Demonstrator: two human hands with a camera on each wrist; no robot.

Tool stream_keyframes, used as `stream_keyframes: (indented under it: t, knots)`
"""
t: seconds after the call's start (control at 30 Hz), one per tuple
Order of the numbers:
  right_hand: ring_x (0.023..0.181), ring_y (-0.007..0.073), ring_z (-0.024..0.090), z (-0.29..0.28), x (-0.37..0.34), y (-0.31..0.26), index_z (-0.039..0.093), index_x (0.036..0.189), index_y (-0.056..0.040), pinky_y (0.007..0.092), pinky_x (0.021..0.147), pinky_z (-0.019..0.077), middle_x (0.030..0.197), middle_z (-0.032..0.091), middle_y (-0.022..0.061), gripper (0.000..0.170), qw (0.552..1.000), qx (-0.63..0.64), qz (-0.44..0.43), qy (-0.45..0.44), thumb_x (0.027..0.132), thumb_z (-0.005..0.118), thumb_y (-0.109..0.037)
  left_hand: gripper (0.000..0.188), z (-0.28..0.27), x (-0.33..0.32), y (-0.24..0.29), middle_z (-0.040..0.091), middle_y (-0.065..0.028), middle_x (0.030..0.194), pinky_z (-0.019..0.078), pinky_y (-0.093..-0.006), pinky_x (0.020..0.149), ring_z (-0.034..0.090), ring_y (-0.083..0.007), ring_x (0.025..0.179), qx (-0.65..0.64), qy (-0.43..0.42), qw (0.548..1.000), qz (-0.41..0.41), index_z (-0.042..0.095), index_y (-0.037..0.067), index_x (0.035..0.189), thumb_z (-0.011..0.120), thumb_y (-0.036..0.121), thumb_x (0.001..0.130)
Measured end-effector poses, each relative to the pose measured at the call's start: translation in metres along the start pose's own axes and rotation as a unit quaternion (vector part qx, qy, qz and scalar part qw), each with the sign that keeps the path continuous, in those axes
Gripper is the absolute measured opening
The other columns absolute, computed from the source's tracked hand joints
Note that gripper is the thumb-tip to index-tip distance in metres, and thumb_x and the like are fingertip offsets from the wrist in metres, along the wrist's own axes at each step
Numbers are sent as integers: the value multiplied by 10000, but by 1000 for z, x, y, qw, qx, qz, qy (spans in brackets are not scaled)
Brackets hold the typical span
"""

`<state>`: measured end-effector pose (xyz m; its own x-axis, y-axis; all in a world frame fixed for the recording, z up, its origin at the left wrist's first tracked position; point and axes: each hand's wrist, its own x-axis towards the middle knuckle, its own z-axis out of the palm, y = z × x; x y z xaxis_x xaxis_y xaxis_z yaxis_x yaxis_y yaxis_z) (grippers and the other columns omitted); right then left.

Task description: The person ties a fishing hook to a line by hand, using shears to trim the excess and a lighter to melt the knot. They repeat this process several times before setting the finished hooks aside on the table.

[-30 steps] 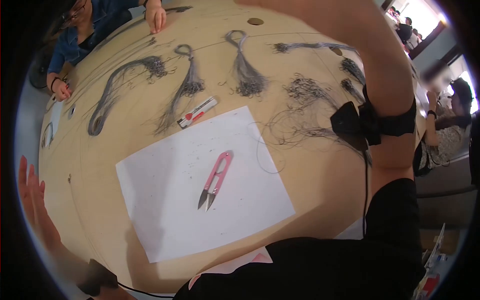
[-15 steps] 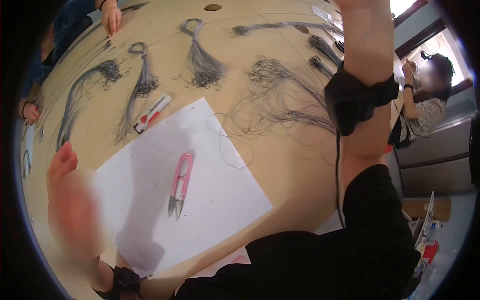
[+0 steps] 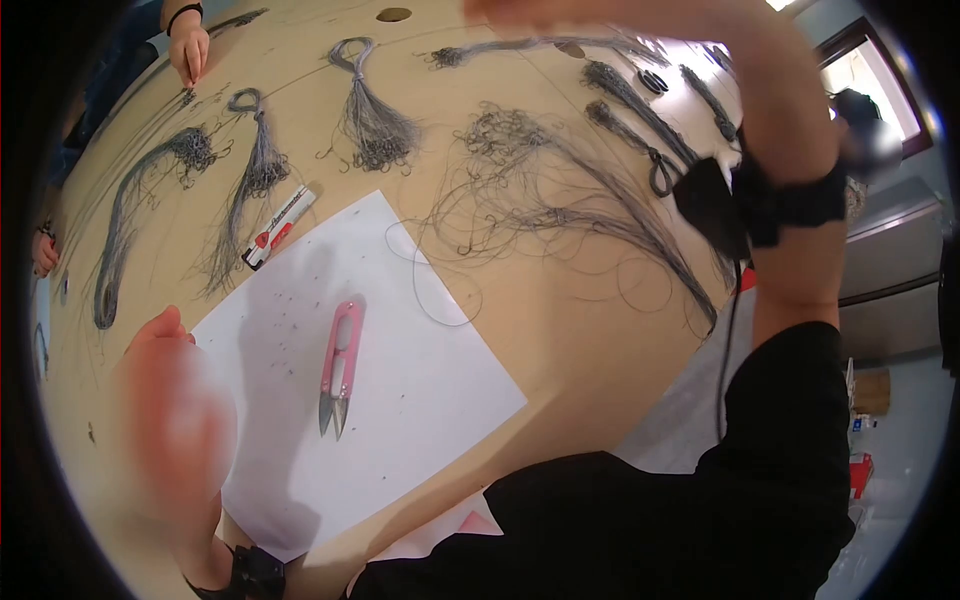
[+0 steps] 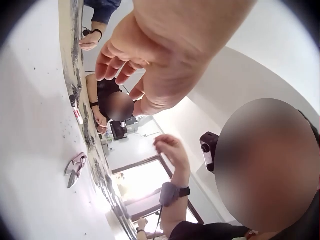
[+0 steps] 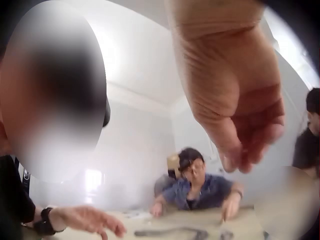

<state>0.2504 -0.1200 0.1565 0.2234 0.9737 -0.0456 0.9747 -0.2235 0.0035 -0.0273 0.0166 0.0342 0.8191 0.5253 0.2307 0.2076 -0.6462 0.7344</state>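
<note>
My left hand point(image 3: 175, 430) is raised over the left edge of a white paper sheet point(image 3: 430, 370), partly blurred in the head view. Its fingers bend loosely in the left wrist view, holding nothing. Up at the top edge of the head view is my right hand point(image 3: 560, 12), held above the table. The right wrist view shows that hand point(image 5: 242, 105) with fingers loosely curled and nothing visible in them. Pink thread snips point(image 3: 342, 350) lie on the paper, blades toward me, touched by neither hand. A white marker point(image 3: 280, 228) lies beside the paper's far left edge.
Bundles of grey line with small hooks lie across the table, including a looped bundle point(image 3: 372, 120) and a loose, tangled one point(image 3: 560, 190) right of the paper. Small dark bits dot the sheet. Another person's hand point(image 3: 188, 50) touches strands at the far left.
The head view has shifted, so table things sit further left in it. My left hand has come in from the far left toward the paper. The snips stay on the sheet.
</note>
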Motion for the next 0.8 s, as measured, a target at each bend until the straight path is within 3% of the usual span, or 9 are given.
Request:
stream_keyframes:
  t: [0.07, 0.13, 0.3, 0.4, 0.57, 0.8]
  knots:
    - [586, 159, 500, 53, -23, 27, 544, 764, -5, 249, 552, 403, 674, 542, 81, 97, 996, 56, -46, -49, 699, 527, -74, 351, 1, 0, 0, 399, -112, 1157, 341, -265, 745, 410, -185, 1009, 12, -2, 1000, -7, 479, 58, 1015, 530, 106, 671]
    - [647, 193, 535, 77, -42, 37, 569, 724, -43, 284, 588, 423, 687, 560, 71, 78, 995, 37, 7, -93, 669, 526, -77, 349, 3, -1, 2, 401, -112, 1154, 343, -265, 741, 411, -184, 1007, 5, -8, 1000, -17, 480, 55, 1011, 531, 108, 670]
    - [600, 194, 518, 112, -76, 54, 541, 751, -19, 274, 548, 416, 651, 514, 87, 98, 988, 122, 33, -87, 657, 555, -45, 347, 6, 1, 4, 404, -112, 1149, 349, -267, 739, 411, -184, 1009, -3, -19, 999, -30, 480, 47, 1003, 530, 105, 665]
    - [604, 189, 517, 118, -83, 42, 541, 767, -29, 278, 542, 410, 675, 515, 76, 118, 980, 181, 43, -71, 650, 563, -27, 349, 7, 0, 3, 403, -112, 1150, 349, -269, 742, 408, -184, 1014, 1, -27, 999, -37, 479, 43, 1001, 528, 101, 660]
    - [709, 246, 520, 135, -82, 40, 561, 782, -56, 327, 603, 406, 731, 532, 78, 135, 990, 137, 19, -33, 647, 556, -53, 360, 11, 0, 1, 399, -113, 1153, 347, -268, 747, 404, -185, 1020, -10, -32, 998, -50, 480, 40, 995, 504, 45, 635]
    - [711, 257, 509, 140, -75, 35, 545, 734, -52, 338, 601, 399, 722, 518, 79, 81, 993, 112, 16, -27, 653, 547, -59, 367, 9, 3, 1, 401, -113, 1148, 341, -263, 753, 407, -182, 1015, -18, -37, 998, -54, 484, 40, 990, 490, 22, 624]
